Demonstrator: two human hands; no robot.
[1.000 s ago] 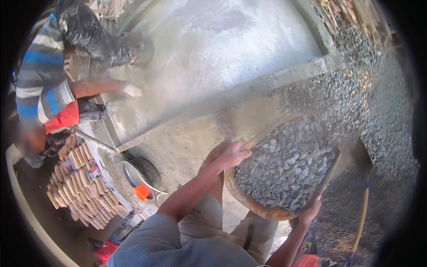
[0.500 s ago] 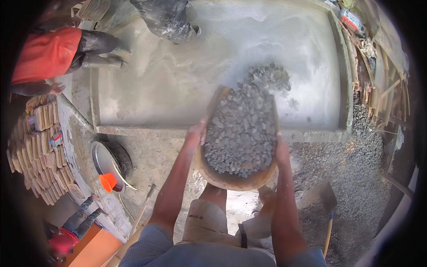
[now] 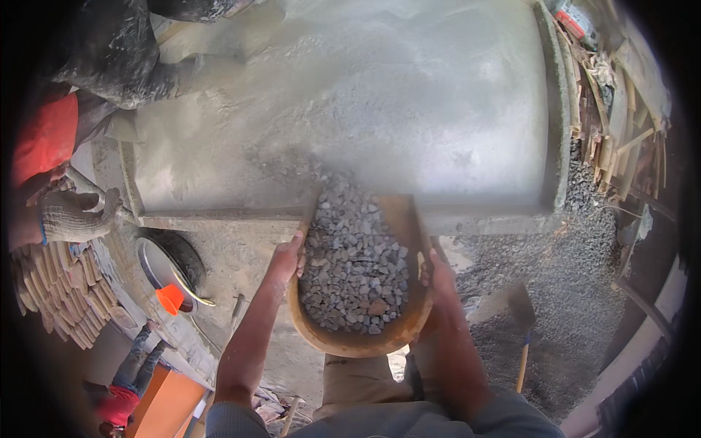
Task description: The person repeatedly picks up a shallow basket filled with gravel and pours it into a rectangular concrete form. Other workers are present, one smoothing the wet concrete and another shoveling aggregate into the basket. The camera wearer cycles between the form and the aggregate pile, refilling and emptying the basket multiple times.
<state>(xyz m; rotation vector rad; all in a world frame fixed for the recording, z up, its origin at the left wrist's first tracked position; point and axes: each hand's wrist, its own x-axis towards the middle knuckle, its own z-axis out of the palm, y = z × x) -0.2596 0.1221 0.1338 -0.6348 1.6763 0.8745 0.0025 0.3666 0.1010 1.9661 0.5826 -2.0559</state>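
Gravel [image 3: 353, 274] lies in the tray [image 3: 356, 344], left of the shovel [image 3: 521, 306].

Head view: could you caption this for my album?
Left hand and right hand hold a scoop of gravel by a grey trough.

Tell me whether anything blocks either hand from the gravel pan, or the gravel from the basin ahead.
Nothing visible does. The left hand and right hand hold the pan by its sides; its open end, with gravel, reaches past the basin's front wall in this view.
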